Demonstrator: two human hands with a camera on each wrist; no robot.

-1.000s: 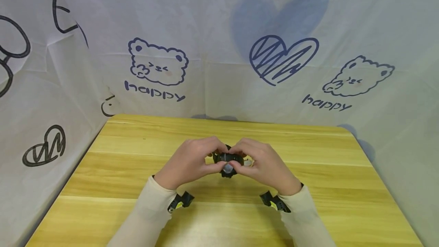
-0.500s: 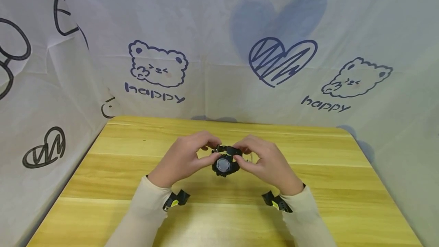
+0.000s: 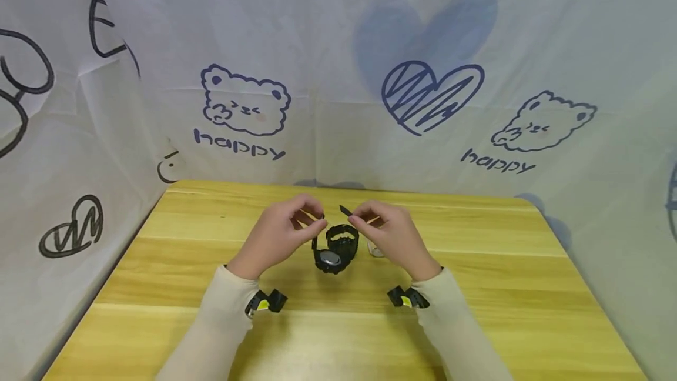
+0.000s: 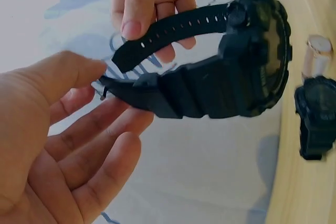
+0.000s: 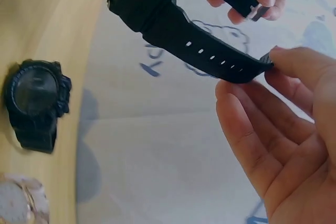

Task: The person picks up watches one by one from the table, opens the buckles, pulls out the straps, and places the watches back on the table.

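Note:
A black digital-style wristwatch [image 3: 330, 259] hangs between my hands above the table, its strap unfastened and the two ends apart. My left hand [image 3: 280, 239] pinches the buckle end of the strap [image 4: 181, 92] between thumb and fingers. With thumb and forefinger my right hand [image 3: 394, 234] holds the tip of the strap half with holes [image 5: 210, 56]. In the left wrist view the watch case [image 4: 268, 51] is seen from its side. A second black watch [image 5: 34, 98] lies on the table beyond the held one, partly overlapped by it in the head view.
A pale watch with gold-coloured trim [image 5: 18, 200] is on the table by the second black watch, near my right hand. The wooden table [image 3: 185, 310] ends at a white cloth [image 3: 328, 116] printed with hearts and bears.
Earlier my hands were close together at the strap, which looked looped. Now they have drawn apart, the strap ends are separated, and the watch case is a little farther left.

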